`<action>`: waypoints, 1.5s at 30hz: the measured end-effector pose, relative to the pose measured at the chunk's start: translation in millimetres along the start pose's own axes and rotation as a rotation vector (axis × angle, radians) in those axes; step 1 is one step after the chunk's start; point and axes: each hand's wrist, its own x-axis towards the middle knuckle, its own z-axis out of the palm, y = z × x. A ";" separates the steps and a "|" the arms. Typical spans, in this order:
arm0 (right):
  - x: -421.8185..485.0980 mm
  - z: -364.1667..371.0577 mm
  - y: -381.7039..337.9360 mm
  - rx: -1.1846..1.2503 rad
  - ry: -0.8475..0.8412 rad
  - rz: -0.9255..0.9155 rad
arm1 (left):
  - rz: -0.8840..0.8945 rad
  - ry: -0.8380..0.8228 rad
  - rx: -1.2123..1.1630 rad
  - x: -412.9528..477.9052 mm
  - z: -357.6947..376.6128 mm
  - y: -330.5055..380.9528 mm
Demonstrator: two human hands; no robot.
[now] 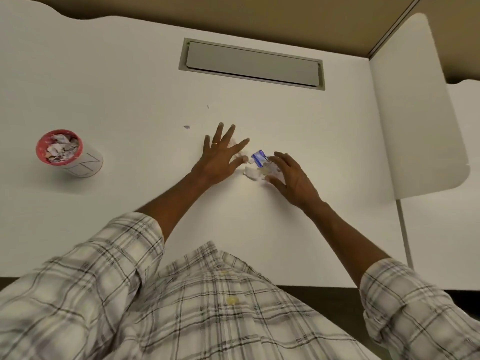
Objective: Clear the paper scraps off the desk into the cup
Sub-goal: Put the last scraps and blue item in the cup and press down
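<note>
Plaid sleeves [124, 255] stretch over the white desk [130, 87], left hand [218, 157] flat with fingers spread, right hand [291, 178] cupping paper scraps [255, 167], stuffed cup [67, 154] well left, nothing between.

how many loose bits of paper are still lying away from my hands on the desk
2: one scrap beyond the left hand, one sliver farther back. More may hide under the hands.

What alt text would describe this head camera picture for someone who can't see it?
Two hands, left hand spread flat and right hand cupped, gather paper scraps on a white desk. A scrap-filled cup stands far to the left.
</note>
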 end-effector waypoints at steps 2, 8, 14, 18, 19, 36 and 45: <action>-1.6 1.7 1.7 0.015 -0.056 0.071 | 0.065 -0.071 -0.011 5.7 2.9 -3.2; 17.8 22.7 -22.2 -0.024 -0.100 0.097 | 0.064 -0.085 -0.065 -8.2 5.7 -26.9; 26.2 59.5 -62.7 -0.159 0.000 -0.036 | -0.016 0.249 -0.281 -56.9 7.9 -52.4; 16.5 60.5 -61.3 -0.143 0.149 -0.201 | -0.063 0.315 -0.234 -74.2 9.6 -59.2; 13.0 57.4 -57.8 -0.154 0.168 -0.241 | -0.058 0.316 -0.247 -76.4 9.5 -60.1; -16.8 38.2 -46.0 -0.170 -0.112 0.051 | 0.022 0.271 -0.094 -96.1 7.3 -61.7; -15.3 46.3 -73.6 -0.384 -0.118 0.040 | 0.064 0.263 -0.063 -129.6 -0.4 -82.2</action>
